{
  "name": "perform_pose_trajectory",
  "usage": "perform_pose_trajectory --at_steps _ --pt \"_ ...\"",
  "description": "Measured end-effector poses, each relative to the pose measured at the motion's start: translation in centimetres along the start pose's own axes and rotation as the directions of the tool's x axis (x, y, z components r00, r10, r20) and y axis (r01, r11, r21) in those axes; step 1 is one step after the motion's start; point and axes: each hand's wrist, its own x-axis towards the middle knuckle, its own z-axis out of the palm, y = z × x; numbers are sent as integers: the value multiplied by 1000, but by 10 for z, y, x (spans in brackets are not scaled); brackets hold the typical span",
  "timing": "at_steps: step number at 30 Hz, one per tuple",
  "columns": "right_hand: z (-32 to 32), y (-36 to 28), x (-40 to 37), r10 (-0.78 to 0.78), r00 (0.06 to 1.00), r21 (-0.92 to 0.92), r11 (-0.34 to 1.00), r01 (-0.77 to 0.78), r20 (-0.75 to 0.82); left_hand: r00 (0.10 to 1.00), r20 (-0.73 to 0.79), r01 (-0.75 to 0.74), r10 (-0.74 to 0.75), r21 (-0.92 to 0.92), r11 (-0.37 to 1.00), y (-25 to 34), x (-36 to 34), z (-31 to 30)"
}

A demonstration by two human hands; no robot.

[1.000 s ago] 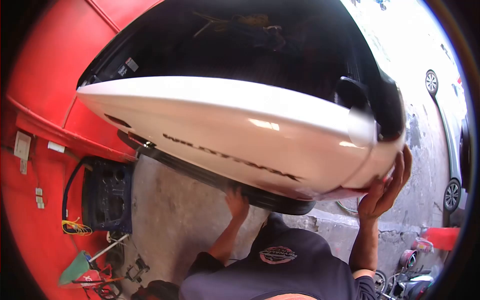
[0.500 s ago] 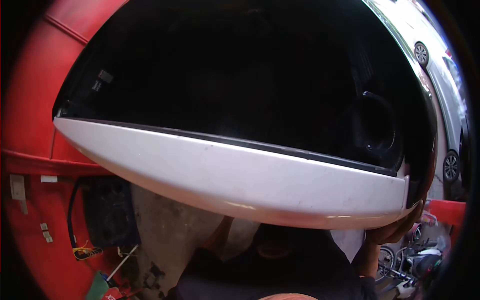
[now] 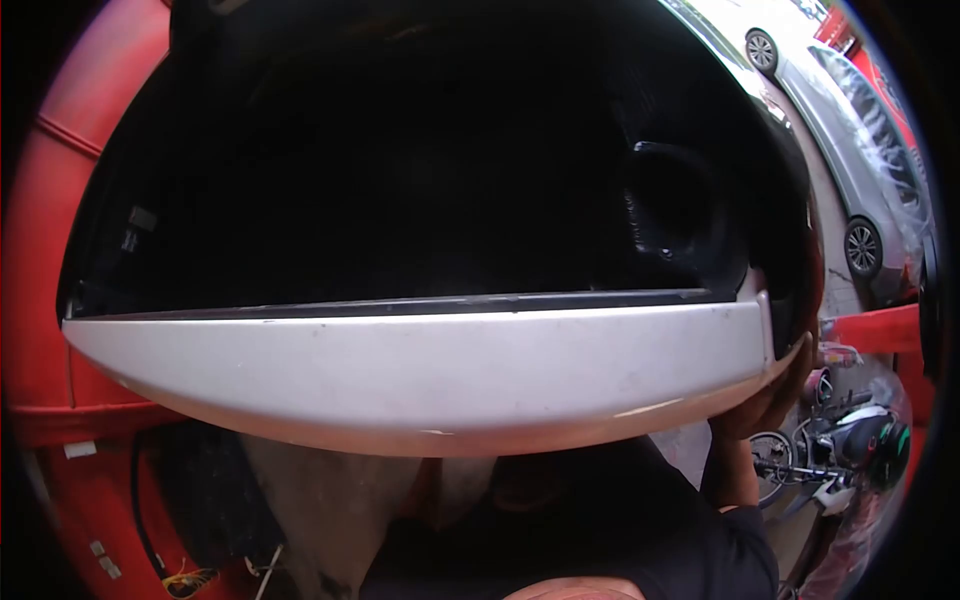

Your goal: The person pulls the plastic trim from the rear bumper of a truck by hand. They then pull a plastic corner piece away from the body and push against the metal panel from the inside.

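A white car door with a large dark window spans most of the head view, close in front of my chest. Its painted panel lies nearly level below the glass. My right hand is wrapped around the door's lower right edge, with part of the fingers hidden behind the panel. Below the panel a bit of my left forearm shows; the left hand itself is hidden by the door. Inside the glass at the right is a dark rounded shape that I cannot make out.
Red sheeting or panelling runs along the left. A dark panel and yellow wires are at the lower left. On the right stand a motorbike, a red beam and a silver car partly under plastic film.
The door has turned from sloping down to the right to nearly level, its right end rising and its left end dropping. My right hand has moved up with it, still around the edge.
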Motion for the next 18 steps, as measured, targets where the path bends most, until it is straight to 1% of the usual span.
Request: perform_pose_trajectory --at_steps 2,3,4,5,7,8,10,11,13,15,16,18 --pt "2 -2 -1 21 1000 45 999 -20 -11 1000 0 -6 6 -12 1000 3 -2 1" --pt "2 -3 0 15 1000 39 999 -14 -10 1000 1 -9 9 -14 1000 2 -3 2" --pt "3 -4 6 -50 999 -8 999 50 -5 1000 1 -10 10 -12 1000 2 -3 2" --pt "3 -2 5 -50 999 -7 999 50 -12 1000 -2 -11 11 -12 1000 1 -3 3" --pt "2 1 3 -42 999 71 997 43 -20 1000 -10 -17 17 -19 1000 1 -2 5" --pt "4 -1 6 -46 998 73 996 48 -40 1000 -12 -19 19 -26 999 0 -4 6" --pt "6 -6 14 28 995 285 958 -1 -91 999 -27 -26 25 -42 999 0 -1 7" --pt "6 -6 15 22 994 295 956 12 -110 999 -38 -32 30 -46 998 -1 0 7" --pt "6 -8 13 58 992 320 947 -19 -113 997 -63 -45 42 -57 997 -3 1 6" --pt "8 -6 14 42 989 353 936 11 -142 977 -99 -172 190 167 971 1 1 6" --pt "10 -8 15 32 989 368 930 25 -147 975 -105 -176 195 167 970 1 5 4" --pt "9 -9 16 37 988 379 925 22 -149 988 -97 -121 123 30 992 11 3 5"
